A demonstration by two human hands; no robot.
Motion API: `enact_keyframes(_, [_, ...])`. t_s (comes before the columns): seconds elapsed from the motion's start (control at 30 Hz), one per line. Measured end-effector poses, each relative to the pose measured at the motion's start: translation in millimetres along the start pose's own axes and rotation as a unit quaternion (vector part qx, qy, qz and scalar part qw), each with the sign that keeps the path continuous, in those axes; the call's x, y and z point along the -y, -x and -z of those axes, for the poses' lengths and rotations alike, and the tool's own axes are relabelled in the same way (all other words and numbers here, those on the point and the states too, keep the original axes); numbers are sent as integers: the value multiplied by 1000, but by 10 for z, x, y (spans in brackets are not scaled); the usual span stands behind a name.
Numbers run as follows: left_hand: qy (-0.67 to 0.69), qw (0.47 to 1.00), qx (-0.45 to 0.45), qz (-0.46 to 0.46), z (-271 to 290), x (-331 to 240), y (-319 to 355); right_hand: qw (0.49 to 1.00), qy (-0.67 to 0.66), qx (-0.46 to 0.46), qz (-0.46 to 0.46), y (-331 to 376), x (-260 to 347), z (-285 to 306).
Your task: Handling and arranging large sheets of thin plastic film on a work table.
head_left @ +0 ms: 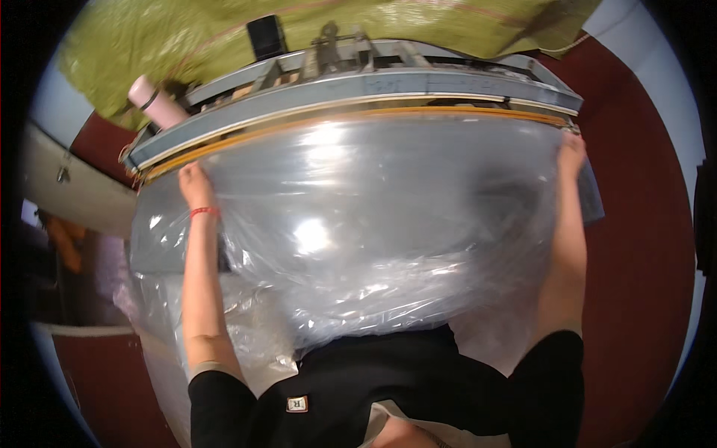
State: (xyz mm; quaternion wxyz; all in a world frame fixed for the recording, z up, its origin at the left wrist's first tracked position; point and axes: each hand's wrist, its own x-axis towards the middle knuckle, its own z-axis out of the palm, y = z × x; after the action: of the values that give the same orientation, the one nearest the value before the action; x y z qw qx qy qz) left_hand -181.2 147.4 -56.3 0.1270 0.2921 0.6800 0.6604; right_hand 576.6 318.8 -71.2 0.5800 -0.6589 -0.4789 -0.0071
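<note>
Plastic fills most of the head view: a large clear plastic bag (358, 224), thin and glossy, creased into fine wrinkles lower down and throwing back a bright patch of light near its middle. It is stretched wide between both arms, its upper edge lying along the long sealing bar (358, 112) of a grey metal machine (388, 82), where an orange-yellow strip runs the length of the bar just above the film.

The left hand (194, 183) presses down on the bag's top left corner, fingers closed over the film at the bar's end; a red band (204, 213) circles that wrist. The right hand (571, 149) holds the top right corner at the opposite end of the bar, fingers curled onto the plastic, though how tightly they pinch is hard to make out at that bent edge of the picture.

Behind the machine hangs a crumpled green woven sheet (224, 37). A pale pink bottle (157, 101) with a dark ring lies tilted at the machine's left end, and a small black box (267, 36) stands on the frame behind it. The floor (642, 246) to the right is dark red.

The bag's lower part bunches against the person's black top (373, 388), and what lies under the film is blurred by glare. The machine's inner parts are too small to tell apart.
</note>
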Motion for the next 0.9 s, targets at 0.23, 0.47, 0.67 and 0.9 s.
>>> enact_keyframes(0.23, [35,996,-10,-77,83,545,-750,989,-118,51,-71,96,153,-769])
enact_keyframes(0.47, [31,997,-39,-62,201,590,-819,986,-144,-3,-89,119,274,-733])
enact_keyframes(0.67, [180,981,-71,5,185,278,-613,970,-186,36,-150,91,664,-570])
enact_keyframes(0.9, [-193,957,177,127,785,-12,-658,978,-168,105,-72,157,526,-288])
